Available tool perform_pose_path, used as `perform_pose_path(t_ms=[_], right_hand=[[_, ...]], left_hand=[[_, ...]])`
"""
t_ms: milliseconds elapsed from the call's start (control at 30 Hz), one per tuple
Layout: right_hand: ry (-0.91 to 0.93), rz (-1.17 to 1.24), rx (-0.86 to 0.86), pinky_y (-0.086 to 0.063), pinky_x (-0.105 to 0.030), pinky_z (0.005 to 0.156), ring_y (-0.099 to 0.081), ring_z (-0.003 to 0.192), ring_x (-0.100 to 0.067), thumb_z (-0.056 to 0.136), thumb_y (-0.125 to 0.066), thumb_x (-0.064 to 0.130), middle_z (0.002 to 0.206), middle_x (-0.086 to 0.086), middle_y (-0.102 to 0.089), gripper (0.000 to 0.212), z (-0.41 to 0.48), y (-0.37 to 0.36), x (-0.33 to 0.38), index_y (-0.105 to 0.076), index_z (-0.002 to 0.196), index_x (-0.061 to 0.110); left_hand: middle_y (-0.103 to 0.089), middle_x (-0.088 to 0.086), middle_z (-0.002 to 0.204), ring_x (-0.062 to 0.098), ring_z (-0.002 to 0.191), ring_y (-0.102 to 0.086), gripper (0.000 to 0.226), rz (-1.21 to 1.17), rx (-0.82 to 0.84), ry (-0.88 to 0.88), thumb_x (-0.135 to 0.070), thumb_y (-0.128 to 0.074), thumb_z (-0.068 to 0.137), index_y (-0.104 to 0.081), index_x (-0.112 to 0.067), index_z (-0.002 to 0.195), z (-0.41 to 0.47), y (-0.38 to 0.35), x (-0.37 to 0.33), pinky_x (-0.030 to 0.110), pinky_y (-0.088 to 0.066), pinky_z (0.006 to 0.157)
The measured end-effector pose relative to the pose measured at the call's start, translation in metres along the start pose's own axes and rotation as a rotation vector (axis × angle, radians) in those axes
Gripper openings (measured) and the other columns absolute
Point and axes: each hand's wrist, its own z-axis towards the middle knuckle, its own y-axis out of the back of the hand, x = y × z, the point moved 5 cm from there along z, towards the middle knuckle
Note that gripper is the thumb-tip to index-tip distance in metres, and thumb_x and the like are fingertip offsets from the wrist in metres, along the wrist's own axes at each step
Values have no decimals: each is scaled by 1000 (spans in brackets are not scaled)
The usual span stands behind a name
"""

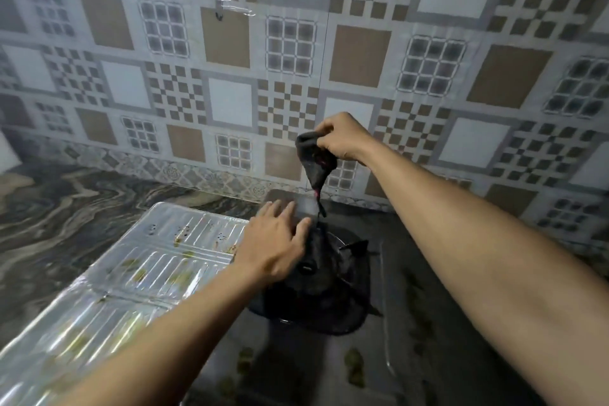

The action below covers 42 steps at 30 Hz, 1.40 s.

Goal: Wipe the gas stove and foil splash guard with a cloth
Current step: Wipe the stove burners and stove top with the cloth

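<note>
A dark cloth (314,163) with a pink edge hangs in the air above the stove, pinched at its top by my right hand (341,140). My left hand (275,241) hovers with fingers spread over the black burner (316,280) of the gas stove (379,356), at the edge of the foil splash guard (138,267). The ribbed silver guard leans out to the left of the stove and carries yellowish-green food stains. Similar stains dot the steel stove top near its front.
A patterned tile wall (296,59) rises behind the stove, with a small clear hook (219,8) stuck on it. A dark marbled countertop (66,208) stretches to the left of the foil guard.
</note>
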Motion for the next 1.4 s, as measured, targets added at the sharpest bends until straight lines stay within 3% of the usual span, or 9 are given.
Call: perform_pose_path(t_ms=[133,233,367,500,633,767,900,1200,1400], right_hand=[[133,5,-18,-51,-36,78,-60,97,-22,83,-50,-3,106,-7,-70,32,11,-25,2,-73,97,15],[209,-93,173,-44,-29,79,-58,104,-19,80,-43,-13,113,-6,-69,48,11,-57,-6,-74,102,16],[247,-318,488,-51,-27,87,-63,104,-14,80,-43,-14,112,-2,-72,49,2,-91,-32,-76,104,14],[247,-231,427,-47,-29,93,-62,110,-19,85,-54,5,117,-3,-71,33,14,-105,-32,-74,111,15],[290,-382,540,-33,-32,109,-40,139,-26,98,-50,17,153,-8,-42,48,26,-142,-38,-45,146,14],[348,-490,670,-14,-34,121,-18,150,-26,100,-45,13,164,-9,-17,57,34,-158,-59,-26,154,13],[393,-506,738,-7,-29,119,-9,151,-20,101,-46,8,165,-5,-7,60,34,-147,-68,-21,155,15],[217,-305,697,-14,-10,103,-25,147,-14,93,-54,-7,159,2,-29,63,18,-95,-118,-41,149,20],[130,-243,600,-37,-15,91,-31,145,-19,97,-44,-4,159,-5,-32,56,-24,-71,-148,-35,149,16]], left_hand=[[3,10,167,28,153,8,75,163,135,50,-63,-18,98,-5,-22,159,-12,-39,13,54,-1,122],[5,9,167,28,153,10,77,272,136,21,-64,-13,97,-1,-21,159,-14,-46,13,55,0,121],[6,9,166,25,153,12,77,295,133,15,-64,-11,97,-1,-19,159,-13,-47,14,55,1,121],[6,10,166,24,153,12,78,317,134,11,-64,-11,97,-2,-18,159,-12,-49,14,54,0,121],[9,8,166,22,152,15,79,313,156,27,-65,-10,97,-1,-17,159,-13,-49,13,53,4,121],[12,8,166,22,151,18,79,324,180,43,-65,-9,96,1,-18,159,-13,-48,12,53,9,121],[13,9,165,23,151,18,78,337,201,50,-66,-9,96,1,-22,159,-12,-49,11,56,7,120],[15,8,165,30,150,21,73,263,235,3,-75,-8,89,9,-45,154,-1,-61,-14,62,13,117],[19,1,165,27,150,21,84,240,255,-55,-79,-6,85,7,-35,157,1,-81,-35,67,12,114]])
